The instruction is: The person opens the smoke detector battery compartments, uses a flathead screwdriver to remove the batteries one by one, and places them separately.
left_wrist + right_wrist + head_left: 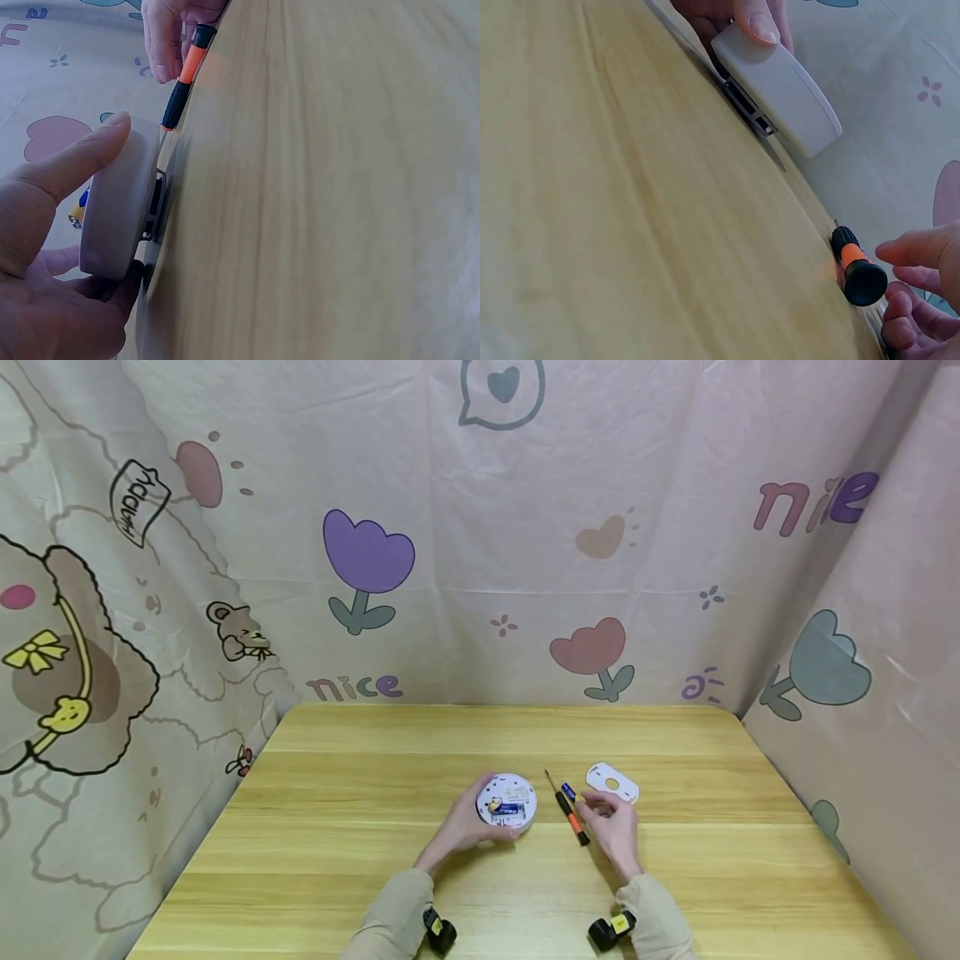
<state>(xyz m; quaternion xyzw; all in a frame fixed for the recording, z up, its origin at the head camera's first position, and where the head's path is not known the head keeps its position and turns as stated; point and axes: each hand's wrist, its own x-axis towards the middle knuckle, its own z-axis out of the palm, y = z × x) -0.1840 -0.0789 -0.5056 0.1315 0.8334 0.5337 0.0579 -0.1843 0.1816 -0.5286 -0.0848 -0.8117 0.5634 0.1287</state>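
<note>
My left hand (468, 820) grips a round white device (517, 785) by its edge, thumb on the near side and fingers on the far side. Its face is turned up, and a blue battery (506, 808) lies in the compartment there. The left wrist view shows the yellow end of that battery (76, 217) standing out past the casing. My right hand (611, 827) pinches another blue battery (568, 791) at its fingertips. Just left of that hand, a screwdriver (572, 817) with a black and orange handle lies on the table.
A white oval mounting plate (603, 772) with a round hole lies behind my right hand on the wooden table (337, 827). Patterned cloth (480, 527) hangs along the back and both sides. A black bracket (750, 109) projects from the device's underside.
</note>
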